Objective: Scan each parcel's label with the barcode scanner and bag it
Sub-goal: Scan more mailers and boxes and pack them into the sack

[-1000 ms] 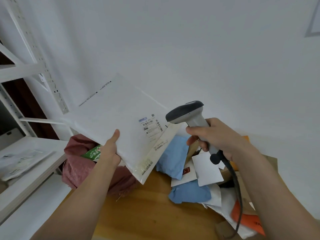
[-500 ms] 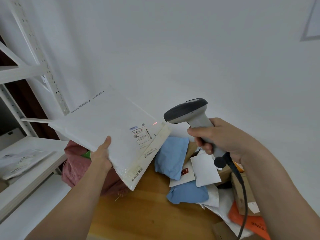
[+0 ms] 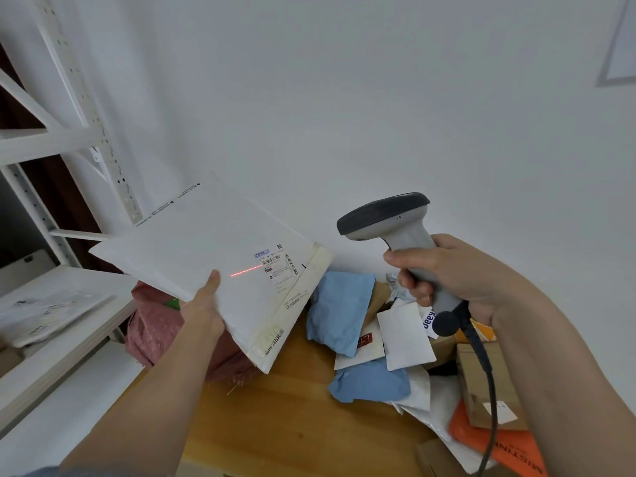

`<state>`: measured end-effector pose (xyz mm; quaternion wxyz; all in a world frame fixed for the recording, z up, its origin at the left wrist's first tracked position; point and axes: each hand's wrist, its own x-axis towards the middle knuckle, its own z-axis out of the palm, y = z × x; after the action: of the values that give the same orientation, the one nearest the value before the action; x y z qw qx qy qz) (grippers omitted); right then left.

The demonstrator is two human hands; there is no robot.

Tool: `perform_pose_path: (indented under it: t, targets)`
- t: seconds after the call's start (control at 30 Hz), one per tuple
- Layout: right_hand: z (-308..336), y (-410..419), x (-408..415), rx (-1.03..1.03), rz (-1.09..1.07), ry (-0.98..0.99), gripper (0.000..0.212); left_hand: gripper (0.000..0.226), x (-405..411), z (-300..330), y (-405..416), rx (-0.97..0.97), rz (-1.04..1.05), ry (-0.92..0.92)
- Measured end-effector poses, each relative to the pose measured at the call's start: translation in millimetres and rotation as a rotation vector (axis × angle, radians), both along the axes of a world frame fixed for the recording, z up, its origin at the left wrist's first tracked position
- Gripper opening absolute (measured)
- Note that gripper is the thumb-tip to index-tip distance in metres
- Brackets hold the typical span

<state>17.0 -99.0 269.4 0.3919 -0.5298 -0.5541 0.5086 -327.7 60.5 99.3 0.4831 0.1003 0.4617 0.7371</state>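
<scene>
While you are lining up the scan, here is how things are standing:

Envelope: you are holding the white envelope (image 3: 220,259) up off the table, tilted with its printed face toward you and the scanner, so the label can be read.
Left hand: your left hand (image 3: 203,313) is gripping the envelope's near edge, thumb on top and the other fingers hidden underneath, well clear of the label so nothing is covering the print.
Label: the label (image 3: 277,265) is sitting near the envelope's right end, on the side closest to the scanner.
Scanner: your right hand (image 3: 447,273) is clamped round the handle of the scanner (image 3: 395,225), head pointing left at the envelope; its cord (image 3: 488,380) is hanging down past your wrist.
Red line: the red line (image 3: 246,271) is falling mostly left of the barcode, only just reaching the label's edge, so I judge a small nudge rightward is needed.
Table: the wooden table (image 3: 292,425) is carrying the waiting pile, blue pouches (image 3: 339,308) and an orange bag (image 3: 506,445) among them.
Sack: the pink sack (image 3: 155,325) is sitting under the envelope, probably where it is going once read.
</scene>
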Motion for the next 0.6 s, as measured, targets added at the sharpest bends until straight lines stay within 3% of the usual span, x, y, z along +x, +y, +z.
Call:
perform_pose_path:
  t: [0.17, 0.27, 0.53, 0.6]
  targets:
    - [0.6, 3.9, -0.3, 0.0, 0.003, 0.021, 0.02, 0.078, -6.9, -3.9, -4.7, 0.017, 0.005, -0.024]
    - [-0.9, 6.9, -0.5, 0.002, 0.014, 0.004, 0.02, 0.069, -12.1, -6.6, -7.3, 0.002, 0.041, -0.016]
    - [-12.9, 23.3, -10.6, 0.012, 0.072, -0.014, 0.021, 0.088, -26.9, -10.5, -15.6, 0.003, 0.042, 0.067]
    - [-18.1, 29.7, -16.9, 0.012, 0.085, 0.012, 0.02, 0.083, -32.6, -9.0, -11.9, 0.012, 0.067, 0.075]
